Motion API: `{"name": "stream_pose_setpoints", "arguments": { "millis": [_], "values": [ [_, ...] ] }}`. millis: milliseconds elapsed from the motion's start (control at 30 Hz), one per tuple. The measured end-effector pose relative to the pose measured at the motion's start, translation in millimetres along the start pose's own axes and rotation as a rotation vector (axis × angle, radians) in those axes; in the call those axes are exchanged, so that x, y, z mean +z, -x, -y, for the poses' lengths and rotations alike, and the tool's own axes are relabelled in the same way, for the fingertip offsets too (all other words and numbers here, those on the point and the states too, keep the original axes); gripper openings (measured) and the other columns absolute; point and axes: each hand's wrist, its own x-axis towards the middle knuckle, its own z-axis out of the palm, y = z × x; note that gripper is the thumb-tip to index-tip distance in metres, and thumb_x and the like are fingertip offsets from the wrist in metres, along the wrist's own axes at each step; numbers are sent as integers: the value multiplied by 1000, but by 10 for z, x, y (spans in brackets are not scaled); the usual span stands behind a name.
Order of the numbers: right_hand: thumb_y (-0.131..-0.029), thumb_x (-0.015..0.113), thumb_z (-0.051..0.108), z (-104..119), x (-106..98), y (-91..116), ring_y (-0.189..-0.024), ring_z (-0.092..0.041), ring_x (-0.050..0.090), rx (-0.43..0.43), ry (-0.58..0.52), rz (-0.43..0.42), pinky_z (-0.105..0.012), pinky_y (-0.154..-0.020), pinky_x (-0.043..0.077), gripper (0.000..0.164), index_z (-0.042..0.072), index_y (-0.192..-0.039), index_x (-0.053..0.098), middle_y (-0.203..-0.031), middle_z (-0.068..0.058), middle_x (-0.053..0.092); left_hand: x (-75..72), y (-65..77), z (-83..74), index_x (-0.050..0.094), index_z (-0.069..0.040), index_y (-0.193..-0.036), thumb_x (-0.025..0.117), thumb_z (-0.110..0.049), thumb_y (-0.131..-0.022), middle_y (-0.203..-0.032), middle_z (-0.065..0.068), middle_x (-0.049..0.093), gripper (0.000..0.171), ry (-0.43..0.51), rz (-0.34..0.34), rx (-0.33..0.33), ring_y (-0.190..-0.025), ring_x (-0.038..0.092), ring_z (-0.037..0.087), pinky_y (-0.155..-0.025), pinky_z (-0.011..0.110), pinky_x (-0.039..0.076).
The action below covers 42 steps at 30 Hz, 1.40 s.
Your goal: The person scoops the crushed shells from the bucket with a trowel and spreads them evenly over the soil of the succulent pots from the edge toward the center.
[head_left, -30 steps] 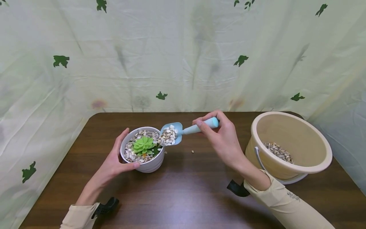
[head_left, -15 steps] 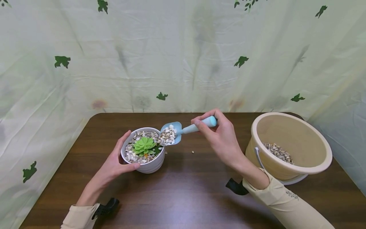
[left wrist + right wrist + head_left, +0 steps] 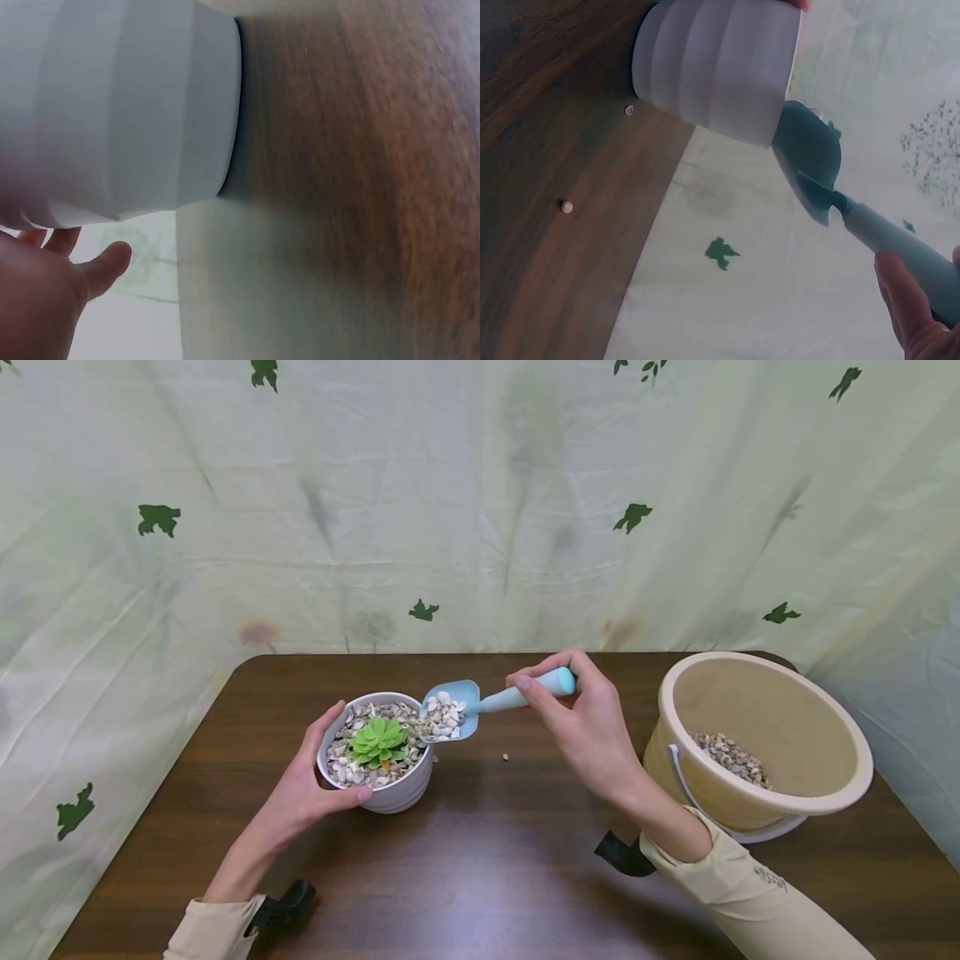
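A white ribbed flower pot (image 3: pixel 397 797) stands on the table, filled with pale gravel around a green succulent (image 3: pixel 377 742). My left hand (image 3: pixel 303 785) holds it from the left, thumb at the front rim and fingers round the far side. With my right hand (image 3: pixel 588 727) I grip the handle of a light blue hand trowel (image 3: pixel 495 701). Its blade, loaded with white and grey pebbles (image 3: pixel 444 718), tips over the pot's right rim. From the right wrist view, the underside of the trowel (image 3: pixel 806 154) meets the rim of the pot (image 3: pixel 735 67).
A large beige bucket (image 3: pixel 795 710) with gravel (image 3: pixel 731 760) at its bottom stands on the right, its pale handle hanging down in front. One loose pebble (image 3: pixel 506 757) lies on the brown table (image 3: pixel 480 877). A leaf-patterned curtain (image 3: pixel 465 527) hangs behind.
Some pebbles have slid off the trowel into the pot, covering the dark leaf at the succulent's right side. My left hand has shifted slightly right; the trowel barely moves.
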Motion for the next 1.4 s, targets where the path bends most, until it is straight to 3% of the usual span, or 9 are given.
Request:
{"name": "stream_pose_setpoints", "arguments": {
  "millis": [200,333,467,633,900,1067,1300,1400],
  "values": [
    [-92,71,14,8,-15,31,-93,-23,69,8,-47,-3,-37,-80,55,18,6,-102,59,-100,-9,73,-10,22,-39,17,-26,-158,76,-4,-78,-155,12,19,101,46,24,-6,-133,26,31,-92,14,35],
    [-91,71,13,18,-19,36,-91,-23,70,-1,-45,-6,-36,-79,55,18,5,-101,59,-100,-9,73,-6,13,-25,16,-29,-157,78,-3,-77,-154,11,21,104,46,3,3,-131,30,23,-92,15,36],
    [-91,72,15,35,-18,38,-88,-21,70,-12,-14,-6,-35,-77,56,19,7,-101,59,-99,-6,73,8,-13,0,16,-33,-157,81,-1,-73,-155,8,22,111,27,-30,27,-131,31,19,-95,14,33],
    [-91,72,19,55,-17,29,-84,-19,69,-28,45,1,-30,-72,55,19,10,-101,59,-100,0,73,27,-11,-1,20,-26,-157,85,-7,-70,-151,9,25,110,-92,-56,49,-131,30,27,-94,13,29],
    [-91,72,24,83,-21,2,-70,-18,62,-46,120,1,-24,-59,44,18,14,-99,60,-100,6,73,25,22,-35,16,-23,-158,78,-4,-79,-153,12,21,102,29,-6,-2,-131,30,25,-91,14,36],
    [-91,72,26,101,-15,-13,-59,-18,48,-55,157,3,-25,-53,38,16,17,-98,60,-98,8,72,37,-2,-8,17,-27,-157,80,-2,-77,-153,12,24,105,26,-32,15,-127,36,18,-92,14,37],
    [-91,72,29,112,-8,-26,-60,-18,48,-47,169,7,-26,-53,38,18,17,-98,61,-98,8,72,62,-16,-5,16,-29,-157,84,-10,-74,-154,9,22,109,-79,-61,12,-133,30,27,-95,13,29],
    [-91,72,28,113,-11,-26,-59,-19,48,-39,165,4,-26,-53,37,18,16,-98,60,-98,7,72,52,1,-12,15,-31,-157,81,-10,-78,-156,9,19,105,-50,-39,-3,-134,28,28,-94,13,30]
  ]
}}
